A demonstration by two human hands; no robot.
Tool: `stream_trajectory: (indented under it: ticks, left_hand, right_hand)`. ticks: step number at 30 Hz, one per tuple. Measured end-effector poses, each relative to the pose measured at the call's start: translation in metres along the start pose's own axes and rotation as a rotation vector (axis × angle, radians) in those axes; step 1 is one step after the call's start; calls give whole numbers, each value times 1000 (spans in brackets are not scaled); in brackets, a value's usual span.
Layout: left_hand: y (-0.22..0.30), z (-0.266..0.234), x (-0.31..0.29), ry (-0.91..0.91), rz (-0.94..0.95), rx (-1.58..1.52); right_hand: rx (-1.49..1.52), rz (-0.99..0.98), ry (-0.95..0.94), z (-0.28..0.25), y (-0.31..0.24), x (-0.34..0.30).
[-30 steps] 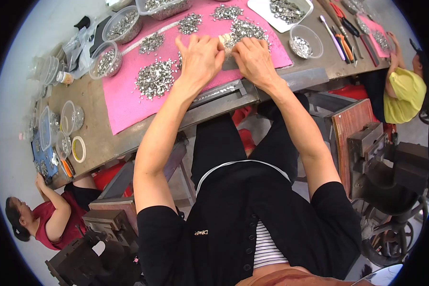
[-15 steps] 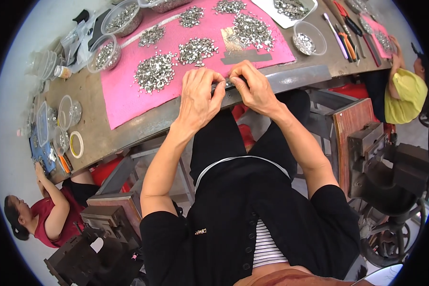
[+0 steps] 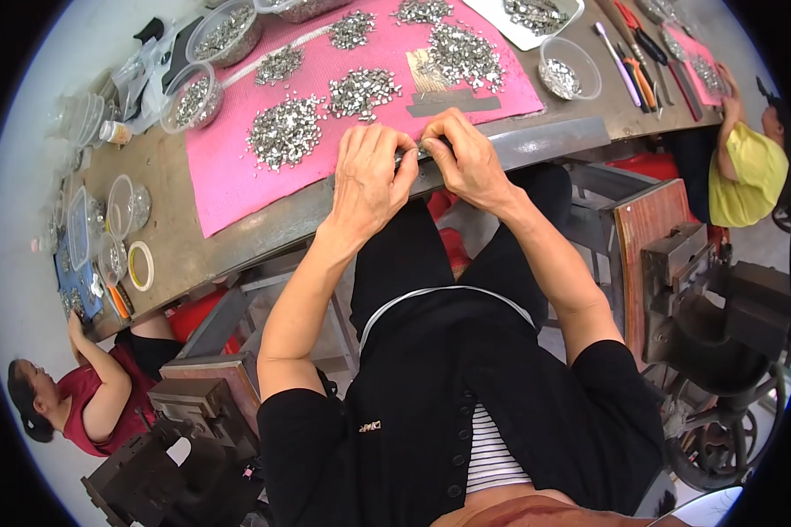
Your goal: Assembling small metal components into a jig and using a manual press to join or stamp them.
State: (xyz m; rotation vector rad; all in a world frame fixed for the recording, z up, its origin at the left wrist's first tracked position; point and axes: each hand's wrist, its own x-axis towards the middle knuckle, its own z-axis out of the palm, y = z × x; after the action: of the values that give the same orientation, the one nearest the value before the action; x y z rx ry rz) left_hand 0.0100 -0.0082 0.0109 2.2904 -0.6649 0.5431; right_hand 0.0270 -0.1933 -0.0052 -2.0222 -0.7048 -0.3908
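My left hand (image 3: 371, 171) and my right hand (image 3: 468, 158) meet over the table's front edge, fingertips a short gap apart. Both are closed in a pinch, thumb against curled fingers. Small, dark metallic bits show between them, too little to name. Just beyond my right hand lies a flat grey strip (image 3: 453, 104) on the pink mat (image 3: 237, 195). Behind it a tan ribbed piece (image 3: 426, 72) borders a heap of small silver metal pieces (image 3: 466, 58). Nearer my left hand are two more such heaps, a wide one (image 3: 284, 132) and a smaller one (image 3: 364, 94).
Clear tubs of metal pieces (image 3: 193, 101) stand left of the mat; another round tub (image 3: 571, 68) is at its right. Pliers (image 3: 646, 44) and other hand tools lie farther right. A tape roll (image 3: 141, 266) is at left. Co-workers sit on both sides, one in red (image 3: 97, 395), one in yellow (image 3: 747, 176).
Both my hands have shifted very slightly and still pinch at the same spot. The co-worker's hand at left has moved a little.
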Motion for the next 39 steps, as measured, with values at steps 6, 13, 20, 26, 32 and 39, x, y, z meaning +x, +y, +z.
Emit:
stream_trajectory:
  ticks: [6, 13, 20, 26, 32, 39]
  left_hand:
    - [2, 1, 1, 14, 66, 62]
    - [13, 2, -2, 60, 89, 162]
    - [13, 9, -3, 83, -25, 105]
    - [11, 6, -12, 87, -67, 42]
    - [13, 7, -13, 95, -108, 38]
    - [16, 1, -18, 78, -122, -23]
  right_hand:
    - [23, 25, -8, -1, -1, 0]
    - [26, 32, -20, -2, -1, -1]
    - [-46, -46, 5, 0, -1, -1]
    - [-90, -65, -1, 2, -1, -1]
    - [-228, -262, 18, -3, -3, -2]
    - [-255, -135, 41, -31, 23, 28]
